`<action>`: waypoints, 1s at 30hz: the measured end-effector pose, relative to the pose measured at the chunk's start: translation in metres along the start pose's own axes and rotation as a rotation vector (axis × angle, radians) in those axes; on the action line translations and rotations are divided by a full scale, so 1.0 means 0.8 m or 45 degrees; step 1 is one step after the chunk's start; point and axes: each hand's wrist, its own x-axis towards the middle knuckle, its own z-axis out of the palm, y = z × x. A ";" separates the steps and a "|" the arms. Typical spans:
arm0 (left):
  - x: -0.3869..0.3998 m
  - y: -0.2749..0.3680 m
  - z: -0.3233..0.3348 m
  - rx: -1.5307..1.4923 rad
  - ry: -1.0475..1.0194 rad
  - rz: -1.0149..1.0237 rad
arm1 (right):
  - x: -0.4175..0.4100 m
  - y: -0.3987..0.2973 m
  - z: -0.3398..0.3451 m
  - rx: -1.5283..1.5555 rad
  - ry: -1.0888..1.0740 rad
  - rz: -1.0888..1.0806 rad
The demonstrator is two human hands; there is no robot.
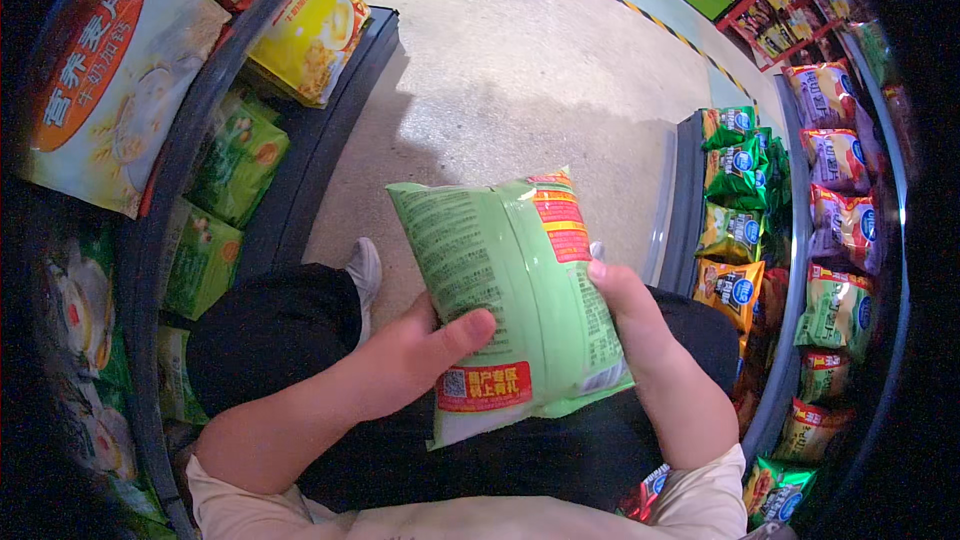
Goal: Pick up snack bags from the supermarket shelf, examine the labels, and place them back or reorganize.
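Note:
A puffed, light-green snack bag point(517, 270) is held up before my lap, its printed back with the long centre seam facing me. My left hand point(450, 337) grips its left side, the thumb lying across the front and the fingers hidden behind. On the bag's right edge, my right hand point(626, 296) presses with its thumb near a red and yellow printed panel; its other fingers are out of sight. Below the bag are my dark trousers point(480, 457), knees spread in a low squat.
Shelves point(337, 120) on the left carry a yellow cereal bag point(311, 34), green packs point(240, 157) and a large oatmeal bag point(124, 82). On the right, shelves hold purple chip bags point(844, 229), green bags point(739, 172) and an orange bag point(727, 292). Striped tape point(637, 7) crosses the floor.

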 end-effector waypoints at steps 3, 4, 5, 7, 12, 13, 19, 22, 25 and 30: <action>-0.002 0.006 0.003 -0.055 -0.011 -0.060 | -0.001 -0.001 0.001 0.047 0.061 0.098; -0.002 0.009 0.004 -0.055 -0.013 -0.062 | -0.002 -0.002 0.002 0.008 0.056 0.086; -0.003 0.011 0.004 -0.022 -0.018 -0.107 | -0.002 -0.002 0.004 -0.032 0.048 0.075; -0.003 0.011 0.004 0.011 -0.024 -0.153 | -0.002 -0.002 0.005 -0.031 0.060 0.083; -0.004 0.011 0.008 -0.005 0.039 -0.132 | 0.000 0.000 0.001 -0.055 0.081 0.086; -0.004 0.011 0.009 -0.005 0.038 -0.133 | 0.000 0.001 0.000 -0.057 0.082 0.092; -0.004 0.013 0.005 -0.056 -0.008 -0.161 | -0.001 0.001 0.000 -0.026 0.080 0.099; -0.003 0.011 0.004 -0.030 0.004 -0.160 | -0.001 0.000 0.002 0.012 0.068 0.098; -0.002 0.007 0.002 -0.050 -0.020 -0.124 | 0.000 -0.001 0.002 0.009 0.035 0.076; -0.002 0.009 0.003 -0.009 0.004 -0.106 | -0.001 -0.003 0.005 -0.025 0.029 0.071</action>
